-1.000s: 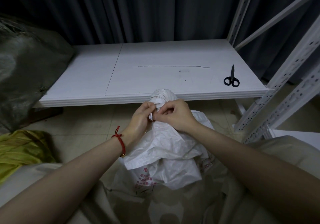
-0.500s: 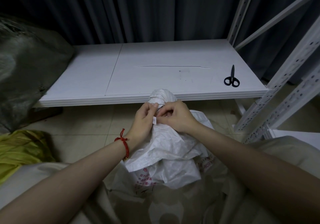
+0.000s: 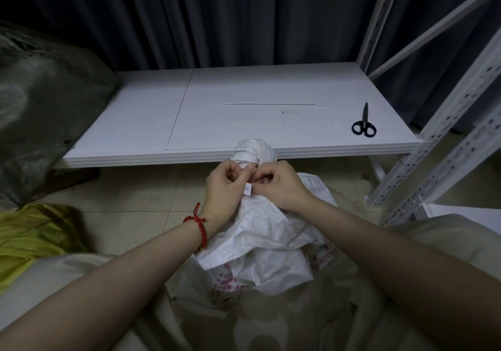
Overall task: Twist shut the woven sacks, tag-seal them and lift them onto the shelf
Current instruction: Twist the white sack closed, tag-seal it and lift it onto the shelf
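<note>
A white woven sack (image 3: 260, 231) with red print stands on the floor in front of me, its neck twisted into a knob (image 3: 253, 151) that reaches the front edge of the white shelf board (image 3: 244, 101). Just below that knob, my left hand (image 3: 226, 185) and my right hand (image 3: 279, 182) pinch at the neck from either side. A small white tag (image 3: 247, 189) hangs between them, held by my left fingers. How the tie runs around the neck is hidden by my fingers.
Black scissors (image 3: 364, 123) lie at the shelf's right front. A large grey-green sack (image 3: 35, 106) fills the shelf's left end. Yellow fabric (image 3: 29, 234) lies on the floor at left. Perforated white uprights (image 3: 444, 139) stand at right. Dark curtains hang behind.
Both hands have shifted slightly down the sack's neck, and the small white tag has come into view between them. The sack has stayed in place.
</note>
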